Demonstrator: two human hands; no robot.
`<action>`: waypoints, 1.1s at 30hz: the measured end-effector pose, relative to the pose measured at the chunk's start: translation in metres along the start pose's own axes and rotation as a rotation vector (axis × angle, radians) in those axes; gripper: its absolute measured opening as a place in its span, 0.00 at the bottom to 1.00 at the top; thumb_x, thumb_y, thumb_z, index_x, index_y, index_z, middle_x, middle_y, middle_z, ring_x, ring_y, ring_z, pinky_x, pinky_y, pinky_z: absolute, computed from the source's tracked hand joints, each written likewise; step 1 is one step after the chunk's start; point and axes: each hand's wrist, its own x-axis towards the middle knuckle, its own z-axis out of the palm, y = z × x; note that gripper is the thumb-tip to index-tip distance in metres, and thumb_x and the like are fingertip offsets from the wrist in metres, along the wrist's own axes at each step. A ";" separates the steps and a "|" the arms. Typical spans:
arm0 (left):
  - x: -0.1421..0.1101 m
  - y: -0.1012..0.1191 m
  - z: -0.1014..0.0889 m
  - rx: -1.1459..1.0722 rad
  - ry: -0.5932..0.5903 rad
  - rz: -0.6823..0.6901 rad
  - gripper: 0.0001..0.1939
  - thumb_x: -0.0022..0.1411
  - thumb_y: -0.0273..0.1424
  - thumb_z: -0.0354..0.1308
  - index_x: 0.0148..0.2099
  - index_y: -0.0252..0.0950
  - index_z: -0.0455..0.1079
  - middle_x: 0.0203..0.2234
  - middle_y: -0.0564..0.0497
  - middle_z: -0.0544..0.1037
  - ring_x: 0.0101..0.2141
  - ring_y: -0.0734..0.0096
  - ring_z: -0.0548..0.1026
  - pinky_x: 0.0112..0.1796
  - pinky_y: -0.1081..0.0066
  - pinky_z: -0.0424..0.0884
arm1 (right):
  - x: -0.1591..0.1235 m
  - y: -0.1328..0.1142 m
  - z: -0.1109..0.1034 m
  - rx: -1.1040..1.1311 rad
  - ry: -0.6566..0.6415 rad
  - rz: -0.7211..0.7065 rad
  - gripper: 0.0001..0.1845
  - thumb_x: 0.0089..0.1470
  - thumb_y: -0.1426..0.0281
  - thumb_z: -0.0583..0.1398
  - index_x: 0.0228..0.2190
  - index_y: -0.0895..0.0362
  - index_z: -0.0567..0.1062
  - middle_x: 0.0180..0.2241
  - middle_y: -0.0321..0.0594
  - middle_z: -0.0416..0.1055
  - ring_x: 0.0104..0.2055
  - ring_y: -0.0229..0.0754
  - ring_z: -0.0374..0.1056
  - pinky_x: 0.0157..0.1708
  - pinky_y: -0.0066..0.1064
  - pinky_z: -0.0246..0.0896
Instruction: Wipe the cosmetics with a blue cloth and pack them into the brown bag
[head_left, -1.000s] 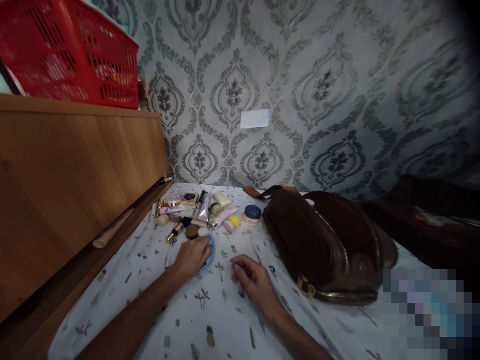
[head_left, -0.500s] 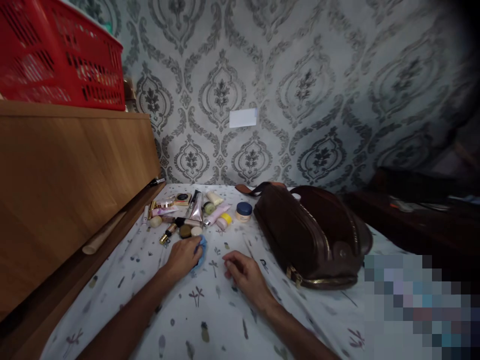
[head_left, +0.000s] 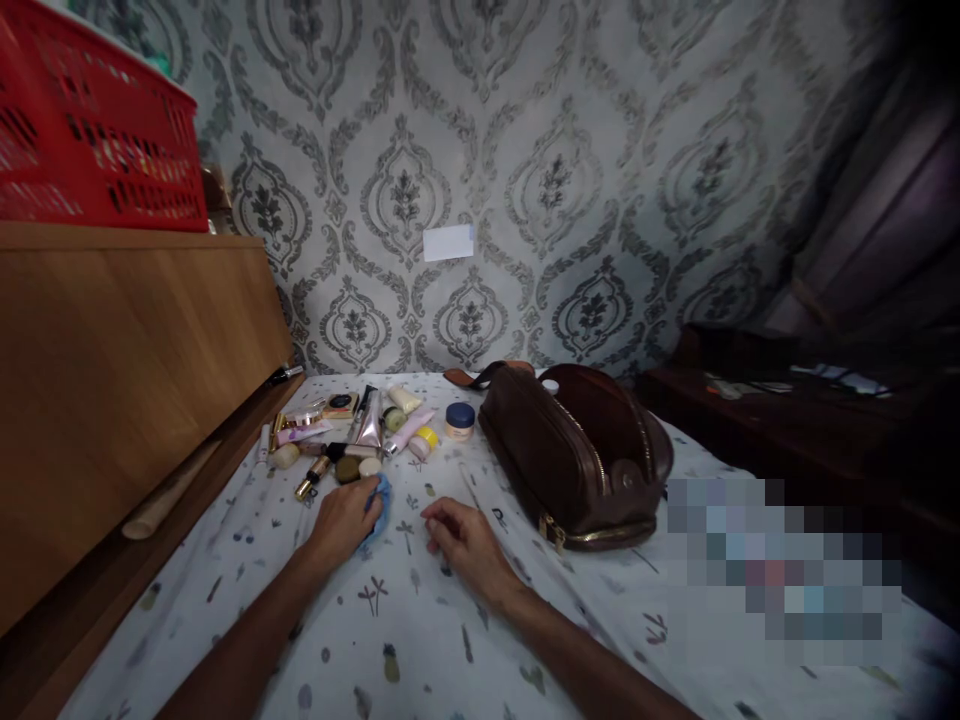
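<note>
My left hand rests on the patterned white sheet with its fingers curled over a small blue object, which it mostly hides. My right hand lies on the sheet a little to the right, fingers loosely bent, with nothing visible in them. Just beyond my left hand lies a cluster of cosmetics: tubes, small jars, a compact and a gold lipstick. A blue-lidded jar stands beside a brown leather bag lying to the right.
A wooden cabinet runs along the left with a red plastic basket on top. Patterned wallpaper closes the back. Dark furniture stands at the right. A blurred patch covers the lower right.
The view has swung to the right, so everything sits further left in frame. Both hands stay in place on the sheet, the left still over the blue object.
</note>
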 end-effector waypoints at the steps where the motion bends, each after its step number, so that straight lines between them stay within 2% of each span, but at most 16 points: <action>1: 0.000 -0.001 0.001 0.000 0.002 0.003 0.12 0.67 0.31 0.46 0.45 0.39 0.71 0.40 0.47 0.81 0.43 0.61 0.78 0.39 0.70 0.65 | 0.000 0.000 0.000 0.001 0.001 -0.001 0.11 0.52 0.64 0.57 0.33 0.58 0.74 0.18 0.32 0.67 0.20 0.34 0.62 0.20 0.24 0.55; 12: -0.001 0.005 -0.002 0.028 -0.008 -0.005 0.15 0.68 0.31 0.45 0.49 0.38 0.71 0.42 0.45 0.81 0.44 0.60 0.78 0.41 0.69 0.67 | 0.000 -0.001 0.000 0.022 -0.025 0.020 0.09 0.51 0.69 0.56 0.33 0.59 0.74 0.19 0.31 0.67 0.20 0.32 0.60 0.19 0.22 0.53; 17: 0.001 -0.005 0.012 0.017 0.073 0.003 0.19 0.67 0.34 0.44 0.53 0.41 0.71 0.47 0.47 0.81 0.47 0.60 0.78 0.45 0.68 0.69 | 0.000 0.004 0.002 -0.003 -0.005 0.010 0.10 0.51 0.74 0.56 0.34 0.59 0.76 0.18 0.29 0.66 0.21 0.31 0.64 0.21 0.21 0.56; 23: 0.004 -0.014 0.025 0.065 0.069 0.004 0.22 0.67 0.37 0.41 0.54 0.38 0.71 0.49 0.44 0.80 0.48 0.55 0.79 0.45 0.63 0.72 | 0.000 0.007 0.004 0.010 0.037 0.034 0.12 0.50 0.76 0.56 0.35 0.58 0.78 0.19 0.29 0.66 0.21 0.31 0.64 0.21 0.19 0.56; 26: 0.006 -0.001 0.017 0.119 0.029 0.033 0.21 0.67 0.35 0.42 0.55 0.38 0.70 0.52 0.44 0.78 0.49 0.56 0.78 0.46 0.63 0.71 | 0.000 0.004 0.002 0.030 0.042 0.044 0.12 0.50 0.77 0.55 0.35 0.59 0.77 0.19 0.29 0.65 0.21 0.31 0.64 0.21 0.19 0.56; 29: 0.012 0.021 0.001 0.176 -0.043 0.074 0.19 0.67 0.32 0.44 0.55 0.39 0.69 0.51 0.44 0.79 0.50 0.58 0.77 0.47 0.64 0.70 | 0.000 0.003 0.000 0.048 0.054 0.025 0.11 0.50 0.76 0.56 0.34 0.59 0.76 0.19 0.29 0.65 0.20 0.31 0.64 0.20 0.20 0.56; 31: 0.017 0.035 -0.008 0.212 -0.113 0.085 0.17 0.67 0.31 0.44 0.51 0.39 0.71 0.46 0.44 0.81 0.46 0.57 0.79 0.44 0.64 0.71 | 0.001 0.003 -0.001 0.069 0.056 0.013 0.09 0.50 0.74 0.56 0.34 0.58 0.75 0.19 0.29 0.65 0.20 0.32 0.64 0.20 0.20 0.55; 33: 0.021 0.043 -0.009 0.208 -0.134 0.105 0.16 0.67 0.29 0.44 0.49 0.37 0.71 0.45 0.43 0.80 0.45 0.57 0.79 0.43 0.64 0.71 | 0.004 0.004 -0.002 0.089 0.064 0.008 0.10 0.51 0.71 0.56 0.35 0.58 0.75 0.19 0.29 0.66 0.20 0.33 0.64 0.19 0.21 0.55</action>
